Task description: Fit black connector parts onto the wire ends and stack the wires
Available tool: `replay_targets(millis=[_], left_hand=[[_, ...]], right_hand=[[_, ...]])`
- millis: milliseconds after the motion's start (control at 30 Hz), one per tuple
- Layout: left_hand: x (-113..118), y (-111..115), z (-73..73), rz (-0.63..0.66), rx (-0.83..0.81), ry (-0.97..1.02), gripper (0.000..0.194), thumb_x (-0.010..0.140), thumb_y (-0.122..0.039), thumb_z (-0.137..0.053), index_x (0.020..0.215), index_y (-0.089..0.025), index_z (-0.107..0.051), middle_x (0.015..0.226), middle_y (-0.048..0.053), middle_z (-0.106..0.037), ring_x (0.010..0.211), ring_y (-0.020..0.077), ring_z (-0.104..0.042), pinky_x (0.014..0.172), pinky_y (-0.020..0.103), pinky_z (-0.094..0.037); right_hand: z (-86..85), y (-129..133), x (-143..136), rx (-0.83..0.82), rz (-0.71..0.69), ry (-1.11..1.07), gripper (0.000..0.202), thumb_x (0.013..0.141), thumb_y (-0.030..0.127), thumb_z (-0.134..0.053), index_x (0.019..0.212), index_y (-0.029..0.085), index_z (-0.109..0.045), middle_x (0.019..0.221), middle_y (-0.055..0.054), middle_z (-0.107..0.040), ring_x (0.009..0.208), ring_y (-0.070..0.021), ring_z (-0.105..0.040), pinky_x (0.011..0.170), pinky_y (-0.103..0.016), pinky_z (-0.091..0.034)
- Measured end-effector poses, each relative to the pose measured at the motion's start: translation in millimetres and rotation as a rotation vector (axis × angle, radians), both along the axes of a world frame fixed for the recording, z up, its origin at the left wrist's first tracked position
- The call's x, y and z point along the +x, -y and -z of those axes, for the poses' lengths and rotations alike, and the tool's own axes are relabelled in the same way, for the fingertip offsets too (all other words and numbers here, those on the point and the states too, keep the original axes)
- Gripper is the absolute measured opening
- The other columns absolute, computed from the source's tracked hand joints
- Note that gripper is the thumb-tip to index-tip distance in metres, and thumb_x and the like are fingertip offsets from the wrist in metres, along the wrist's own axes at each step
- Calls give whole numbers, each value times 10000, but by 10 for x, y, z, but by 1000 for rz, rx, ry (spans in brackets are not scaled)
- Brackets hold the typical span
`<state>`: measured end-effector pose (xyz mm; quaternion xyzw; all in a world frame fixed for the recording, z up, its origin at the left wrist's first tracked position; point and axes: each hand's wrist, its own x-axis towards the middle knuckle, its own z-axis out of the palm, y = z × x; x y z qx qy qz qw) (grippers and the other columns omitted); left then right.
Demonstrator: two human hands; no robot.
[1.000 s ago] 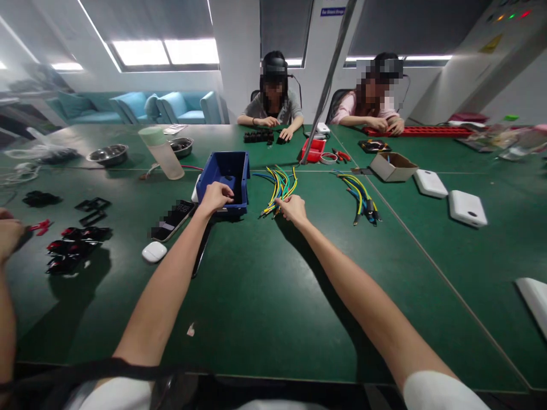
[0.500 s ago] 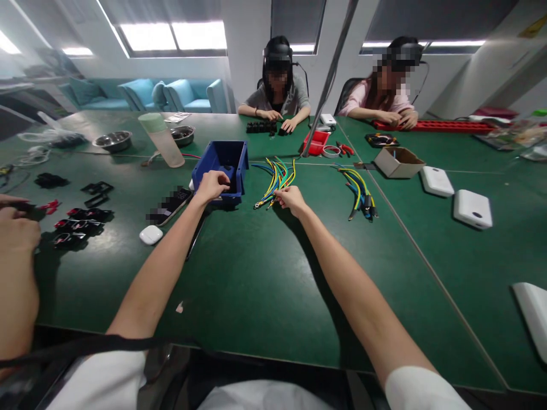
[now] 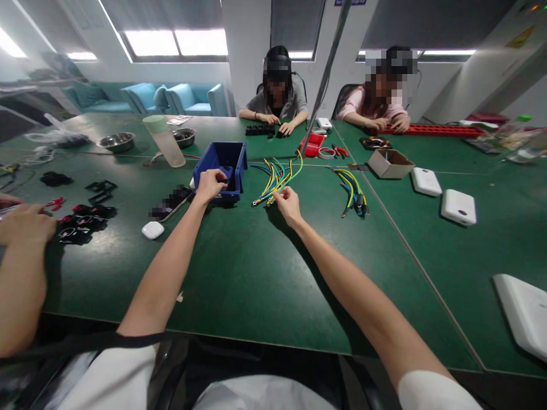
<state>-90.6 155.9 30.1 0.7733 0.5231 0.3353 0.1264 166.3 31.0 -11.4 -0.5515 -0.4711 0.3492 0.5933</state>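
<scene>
My left hand (image 3: 208,187) is at the near side of a blue plastic bin (image 3: 243,165), its fingertips closed over the inside. Dark parts lie in the bin, and what the fingers hold, if anything, is hidden. My right hand (image 3: 289,206) pinches the near end of a yellow-green wire (image 3: 300,166), whose far end arches up off the table. This wire rises from a loose bundle of wires (image 3: 268,181), yellow, blue and green, with metal terminals at the near ends. Further right lies a second wire bundle (image 3: 352,191) with black ends.
Left of the bin are a phone (image 3: 171,203), a white earphone case (image 3: 152,230), a frosted bottle (image 3: 166,145) and black parts (image 3: 83,222). A neighbour's hand (image 3: 28,223) works at far left. An open carton (image 3: 391,166) and white devices (image 3: 458,207) stand right. Two people sit opposite.
My right hand has lifted one yellow-green wire partly out of the bundle, its far end now raised. My left hand stays at the bin. The view has shifted slightly.
</scene>
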Motion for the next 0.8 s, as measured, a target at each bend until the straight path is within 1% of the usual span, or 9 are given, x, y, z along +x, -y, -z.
replay_targets(millis=[100,200,267,333,467,567,700,800], left_hand=[[3,-6,7,-3,11,-2,217,574,-188,-752,782,-166,-695,825,57,-707,782,210,-644,760,310,-492],[4,-7,5,-20,12,-20,216,577,-218,-767,774,-167,-694,818,57,-704,779,210,-641,753,308,-487],[2,-7,0,-35,2,-28,207,581,-236,-772,760,-171,-693,803,51,-703,762,204,-638,747,305,-487],[-2,-7,-5,-40,-16,-33,180,599,-244,-759,753,-177,-695,789,43,-704,751,197,-637,749,299,-488],[-11,-3,-9,-22,-39,-29,92,639,-207,-698,727,-179,-693,766,30,-705,756,191,-638,752,284,-488],[-17,3,-9,5,-10,-19,54,662,-191,-666,712,-179,-681,741,26,-698,732,186,-636,728,280,-485],[-9,18,-18,11,16,-51,92,686,-248,-677,756,-188,-676,784,36,-699,749,196,-630,743,302,-480],[4,43,-28,9,31,-50,146,687,-291,-696,794,-193,-674,821,40,-699,786,202,-630,771,308,-474]], right_hand=[[24,177,-30,40,-28,-100,317,707,418,-684,756,219,-442,589,62,-482,473,-99,-455,414,-197,-332],[47,375,-50,31,-126,-192,318,708,407,-708,773,211,-467,610,60,-491,455,-92,-467,379,-190,-306],[51,480,-54,34,-174,-219,304,720,402,-713,790,202,-494,626,53,-509,473,-96,-501,394,-192,-339],[46,539,-52,41,-186,-238,294,741,411,-702,800,195,-512,648,44,-528,498,-99,-530,426,-200,-384],[33,532,-42,14,-135,-301,312,747,441,-696,811,188,-525,677,33,-551,519,-105,-561,458,-214,-429],[26,509,-44,-2,-117,-323,323,735,439,-706,830,192,-520,684,34,-558,529,-110,-576,471,-219,-448],[11,519,-60,9,-98,-350,382,704,395,-736,928,226,-477,649,74,-529,511,-112,-581,475,-218,-461],[12,520,-63,2,-81,-361,394,694,408,-739,907,221,-465,666,67,-541,521,-113,-592,478,-217,-470]])
